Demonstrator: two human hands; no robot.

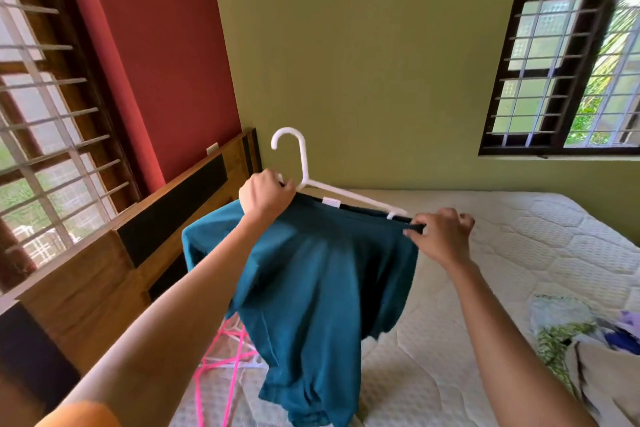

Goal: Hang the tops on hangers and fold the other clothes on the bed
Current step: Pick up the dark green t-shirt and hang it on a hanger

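Observation:
A teal top (pixel 322 295) hangs in the air above the bed, draped over a white plastic hanger (pixel 304 163) whose hook points up. My left hand (pixel 265 198) grips the hanger's left end together with the cloth. My right hand (pixel 441 234) pinches the top's dark neckline at the hanger's right end. The hanger's right arm shows above the fabric; its left arm is hidden under my hand and the cloth.
Pink hangers (pixel 221 357) lie on the cream quilted mattress (pixel 519 253) below the top. A pile of other clothes (pixel 568 329) sits at the right edge. A wooden headboard (pixel 145 239) stands to the left, with barred windows on both sides.

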